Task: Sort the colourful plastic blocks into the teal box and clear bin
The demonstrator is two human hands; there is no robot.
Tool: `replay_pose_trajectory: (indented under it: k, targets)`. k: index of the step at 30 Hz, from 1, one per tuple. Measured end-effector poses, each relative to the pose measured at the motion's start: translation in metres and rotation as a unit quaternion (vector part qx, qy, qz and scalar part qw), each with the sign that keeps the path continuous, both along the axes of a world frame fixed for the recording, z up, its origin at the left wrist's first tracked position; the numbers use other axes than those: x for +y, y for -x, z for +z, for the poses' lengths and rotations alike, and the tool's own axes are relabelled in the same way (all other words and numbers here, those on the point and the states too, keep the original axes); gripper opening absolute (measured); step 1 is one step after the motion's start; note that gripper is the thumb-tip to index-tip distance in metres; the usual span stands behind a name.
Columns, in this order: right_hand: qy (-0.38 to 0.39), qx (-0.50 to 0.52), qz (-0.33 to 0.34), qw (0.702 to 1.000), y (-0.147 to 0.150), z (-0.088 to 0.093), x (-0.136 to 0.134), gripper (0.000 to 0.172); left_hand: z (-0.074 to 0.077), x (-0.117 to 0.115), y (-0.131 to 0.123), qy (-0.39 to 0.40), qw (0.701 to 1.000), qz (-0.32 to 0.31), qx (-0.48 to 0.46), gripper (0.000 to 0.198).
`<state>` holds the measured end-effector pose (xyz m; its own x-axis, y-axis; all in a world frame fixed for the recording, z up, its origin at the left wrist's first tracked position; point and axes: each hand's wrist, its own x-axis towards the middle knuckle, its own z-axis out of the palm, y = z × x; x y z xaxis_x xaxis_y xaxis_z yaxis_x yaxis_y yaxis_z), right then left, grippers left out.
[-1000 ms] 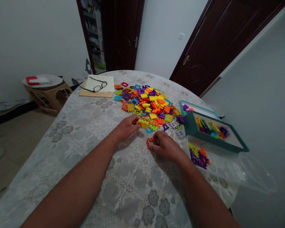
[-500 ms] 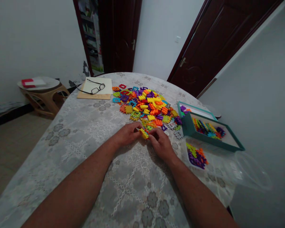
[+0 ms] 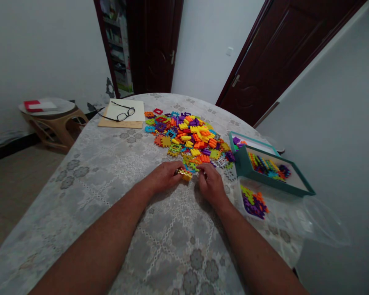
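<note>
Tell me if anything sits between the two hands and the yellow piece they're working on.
Nothing visible does: the left hand and right hand both already touch the yellow piece, at the near edge of the pile of pieces.

A small cluster of interlocking plastic blocks (image 3: pixel 184 173), mostly yellow with a bit of orange, sits low over the lace tablecloth, pinched between the fingertips of both hands. It lies roughly flat, tilted slightly. The big heap of loose coloured blocks (image 3: pixel 189 137) begins just beyond it at 12 o'clock. Its exact shape is hidden by the fingers.
</note>
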<state>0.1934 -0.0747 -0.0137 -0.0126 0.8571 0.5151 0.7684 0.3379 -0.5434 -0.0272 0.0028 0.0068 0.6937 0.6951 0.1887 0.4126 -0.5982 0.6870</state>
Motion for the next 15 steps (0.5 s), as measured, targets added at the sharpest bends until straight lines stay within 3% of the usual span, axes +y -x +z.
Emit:
replay_pose_trajectory:
  k: [5, 15]
  targets:
    - [0.034, -0.202, -0.108, 0.973, -0.007, -0.004, 0.007, 0.026, 0.000, 0.002, 0.000, 0.028, 1.000, 0.002, -0.005, 0.019]
    - [0.139, -0.302, -0.173, 0.927, -0.006, 0.011, -0.005, 0.016, 0.000, 0.001, 0.001, 0.103, 0.993, -0.036, -0.037, 0.017]
